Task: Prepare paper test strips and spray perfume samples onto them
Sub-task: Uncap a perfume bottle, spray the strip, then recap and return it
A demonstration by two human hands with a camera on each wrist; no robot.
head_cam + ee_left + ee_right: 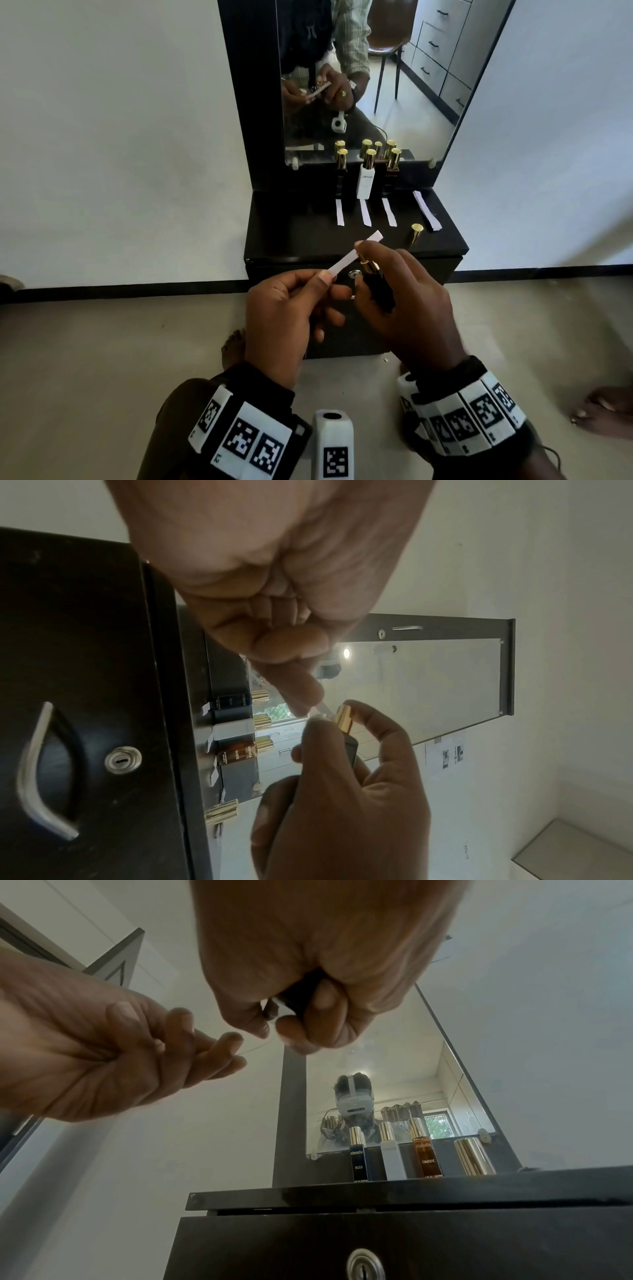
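Holding a paper strip [352, 257] pinched at its near end in the left hand [287, 318], with the right hand [407, 308] wrapped round a black perfume bottle [376, 287], forefinger over the gold sprayer. Nozzle's basically touching the paper, so it'll probably soak 1 spot or mist those fingers. Strip's floppy too.

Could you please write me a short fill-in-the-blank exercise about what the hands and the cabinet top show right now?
1. The left hand pinches a white paper ____.
2. The right hand grips a dark perfume bottle whose ____ is off.
3. A loose gold cap stands on the black cabinet top, to the ____ of the laid-out strips.
4. ____ capped bottles stand before the mirror.

Missing words: strip; cap; right; three
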